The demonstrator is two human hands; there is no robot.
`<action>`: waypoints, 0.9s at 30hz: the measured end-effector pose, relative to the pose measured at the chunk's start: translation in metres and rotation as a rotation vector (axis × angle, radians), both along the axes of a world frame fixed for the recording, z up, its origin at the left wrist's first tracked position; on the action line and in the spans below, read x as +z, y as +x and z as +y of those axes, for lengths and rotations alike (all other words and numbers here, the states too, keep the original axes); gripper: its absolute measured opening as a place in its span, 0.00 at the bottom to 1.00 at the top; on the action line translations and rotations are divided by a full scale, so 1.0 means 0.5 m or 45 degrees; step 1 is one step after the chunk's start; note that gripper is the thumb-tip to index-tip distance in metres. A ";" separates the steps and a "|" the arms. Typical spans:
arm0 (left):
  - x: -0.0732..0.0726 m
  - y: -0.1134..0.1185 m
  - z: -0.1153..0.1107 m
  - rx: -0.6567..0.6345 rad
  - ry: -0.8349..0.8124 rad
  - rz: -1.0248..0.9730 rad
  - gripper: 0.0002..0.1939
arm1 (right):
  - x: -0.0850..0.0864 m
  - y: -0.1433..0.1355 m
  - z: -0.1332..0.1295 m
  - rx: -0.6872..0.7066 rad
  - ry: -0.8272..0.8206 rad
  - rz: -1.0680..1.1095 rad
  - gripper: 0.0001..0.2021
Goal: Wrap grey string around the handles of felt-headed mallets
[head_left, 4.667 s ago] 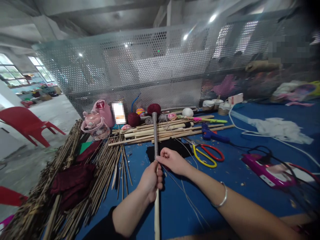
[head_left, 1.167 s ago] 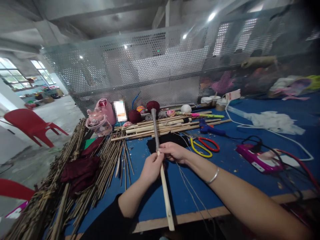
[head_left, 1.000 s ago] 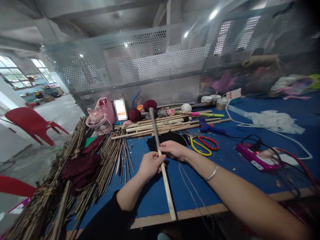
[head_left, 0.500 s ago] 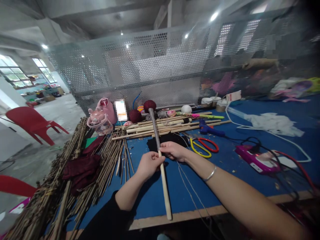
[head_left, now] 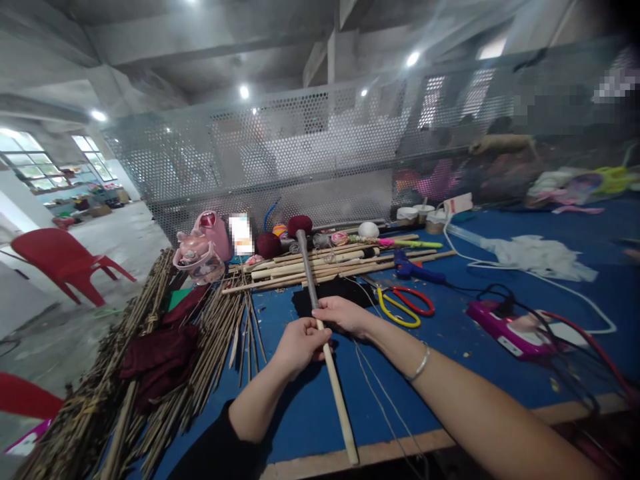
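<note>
A pale wooden stick [head_left: 341, 410] runs up from the table's front edge, its upper length wrapped in grey yarn [head_left: 307, 270]. At its far end is a maroon yarn ball [head_left: 300, 225]; I cannot tell if it is fixed there. My left hand [head_left: 299, 347] is closed round the bare wood just below the wrap. Just above it, my right hand [head_left: 346, 316] pinches the stick at the wrap's lower end. A thin grey strand [head_left: 376, 390] trails below my right hand toward the table edge. Black cloth [head_left: 357, 293] lies behind the hands.
Bundles of thin twigs [head_left: 215, 357] and maroon cloth [head_left: 160, 363] cover the left side. Scissors [head_left: 400, 307], a blue glue gun [head_left: 415, 269] and a purple power strip [head_left: 505, 330] with cables lie to the right. Wooden sticks [head_left: 290, 270] lie behind, before a perforated metal screen [head_left: 280, 153].
The camera view has tilted up slightly, so the table sits lower. The stick's near end has swung a little right. Both hands keep their grip near the wrap's lower end.
</note>
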State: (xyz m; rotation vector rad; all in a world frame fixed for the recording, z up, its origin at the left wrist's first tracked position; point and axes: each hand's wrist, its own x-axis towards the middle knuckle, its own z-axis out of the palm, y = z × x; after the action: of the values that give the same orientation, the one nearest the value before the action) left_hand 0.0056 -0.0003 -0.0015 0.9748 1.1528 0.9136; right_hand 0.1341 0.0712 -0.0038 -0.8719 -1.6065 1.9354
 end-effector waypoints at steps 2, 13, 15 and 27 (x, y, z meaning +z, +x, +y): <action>0.008 0.000 -0.002 -0.062 -0.024 -0.101 0.17 | 0.005 0.011 0.004 0.094 -0.041 0.002 0.14; -0.006 -0.005 -0.004 -0.012 0.051 0.288 0.18 | -0.023 -0.009 0.007 -0.082 0.142 -0.091 0.13; 0.004 -0.004 -0.006 -0.069 -0.041 0.137 0.17 | -0.017 0.000 0.008 -0.016 0.048 -0.055 0.14; -0.006 -0.010 0.001 -0.049 0.063 0.258 0.19 | -0.008 -0.007 0.003 -0.088 0.068 -0.103 0.15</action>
State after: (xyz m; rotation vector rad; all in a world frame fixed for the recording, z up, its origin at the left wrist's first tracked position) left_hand 0.0006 0.0002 -0.0046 1.1458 1.2816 0.8299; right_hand 0.1305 0.0729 -0.0076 -0.9826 -1.6436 1.8229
